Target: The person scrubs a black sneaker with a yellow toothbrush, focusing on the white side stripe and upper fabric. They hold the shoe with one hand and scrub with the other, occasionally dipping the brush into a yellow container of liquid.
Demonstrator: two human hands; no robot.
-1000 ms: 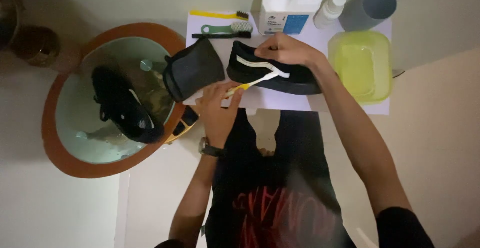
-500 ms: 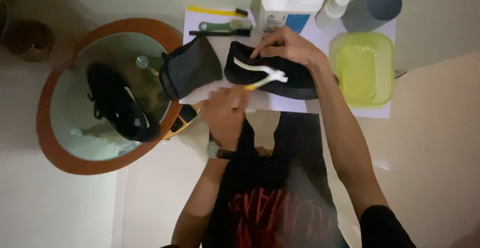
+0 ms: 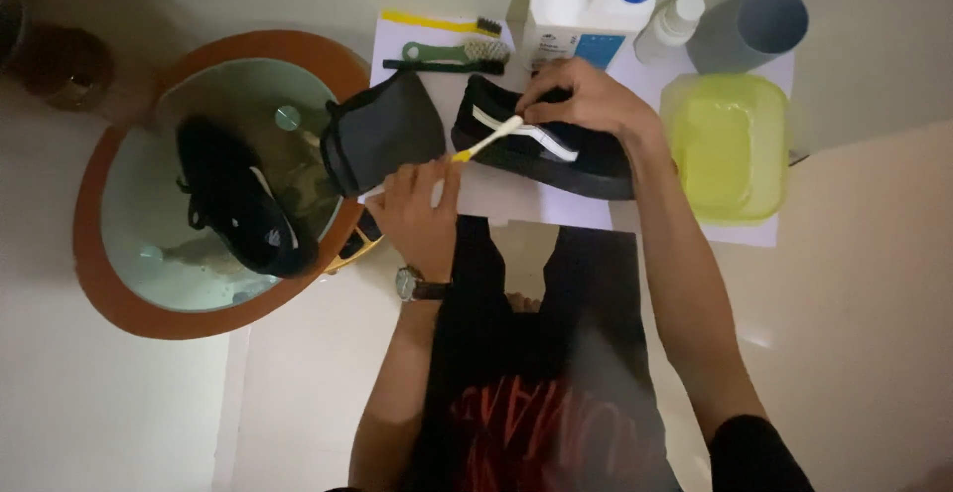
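At the far left an orange-rimmed basin holds greenish water and a black shoe lying aslant; its rim runs close under the dark cloth beside it, leaving little room between them. The left hand sits just right of the basin's rim, fingers closed around the yellow end of a toothbrush whose white head reaches up onto the second black shoe. That shoe lies on its side on white paper, with a white stripe on its flank. The right hand presses down on it, fingers curled over its upper edge. Past it, a yellow-green tub stands near the paper's right edge. Compared with half a second ago, the left hand has come up closer to the shoe.
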